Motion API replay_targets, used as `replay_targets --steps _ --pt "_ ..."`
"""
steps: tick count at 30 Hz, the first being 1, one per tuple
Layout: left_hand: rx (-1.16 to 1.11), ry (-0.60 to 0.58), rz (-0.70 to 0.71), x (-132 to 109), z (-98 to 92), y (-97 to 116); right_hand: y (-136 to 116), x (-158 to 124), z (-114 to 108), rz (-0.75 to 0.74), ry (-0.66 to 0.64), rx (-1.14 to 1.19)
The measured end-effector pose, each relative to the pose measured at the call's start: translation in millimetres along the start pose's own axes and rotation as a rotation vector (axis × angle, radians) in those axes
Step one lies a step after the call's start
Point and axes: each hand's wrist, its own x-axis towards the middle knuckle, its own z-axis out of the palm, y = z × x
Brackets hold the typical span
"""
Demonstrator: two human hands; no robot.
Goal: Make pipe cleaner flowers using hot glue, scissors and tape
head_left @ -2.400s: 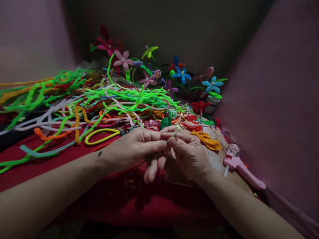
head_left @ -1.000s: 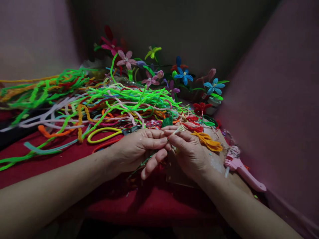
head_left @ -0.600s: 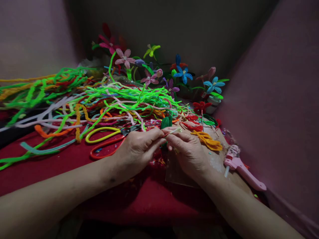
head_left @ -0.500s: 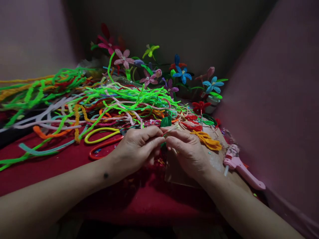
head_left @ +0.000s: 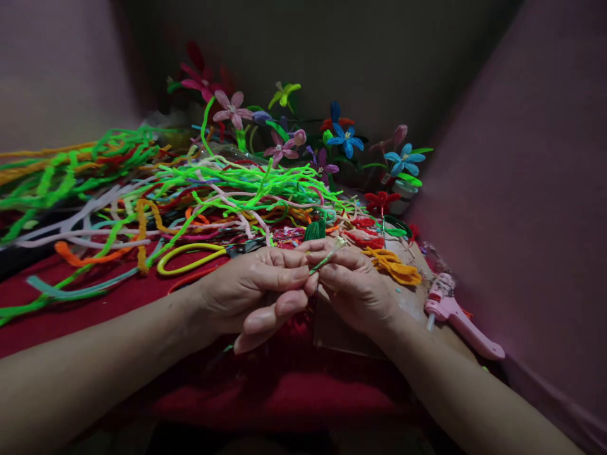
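Observation:
Both hands meet over the front of the table around a thin green flower stem (head_left: pixel 325 260) with a pale cream, stamen-like tip (head_left: pixel 339 244). My left hand (head_left: pixel 258 287) pinches its lower end between thumb and forefinger, the other fingers loosely curled below. My right hand (head_left: pixel 358 284) grips the stem just under the tip with thumb and fingers. What lies between the fingertips is partly hidden. Behind the hands is a dark green yarn-like bundle (head_left: pixel 315 229). Scissors with a yellow handle loop (head_left: pixel 192 258) lie beside my left wrist.
Many fuzzy pipe cleaners (head_left: pixel 246 186) are heaped across the left and middle. Finished fuzzy flowers (head_left: pixel 348 140) stand along the back. On the right, a pink glue gun (head_left: pixel 467 325) rests by a cardboard piece (head_left: pixel 341 325), near an orange bundle (head_left: pixel 393 266).
My left hand has rolled, so its lower fingers now show beneath the thumb. The green stem is more visible between the hands. The left forearm covers more of the scissors' red handle.

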Motion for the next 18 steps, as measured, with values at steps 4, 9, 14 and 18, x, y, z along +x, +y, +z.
replay_targets --steps 4,9,14,18 --pt "0.399 0.166 0.11 1.2 6.0 1.0 1.4 2.1 0.4 0.032 0.126 0.002" --pt "1.205 0.547 0.572 -0.5 6.4 -9.0 3.7 1.2 0.5 0.003 0.198 -0.066" --pt "1.25 0.57 0.631 -2.1 6.5 -11.5 3.2 -1.3 2.4 -0.059 0.125 -0.173" --pt "0.681 0.453 0.31 -0.7 11.9 -3.7 4.8 -2.6 2.1 -0.042 0.114 -0.148"
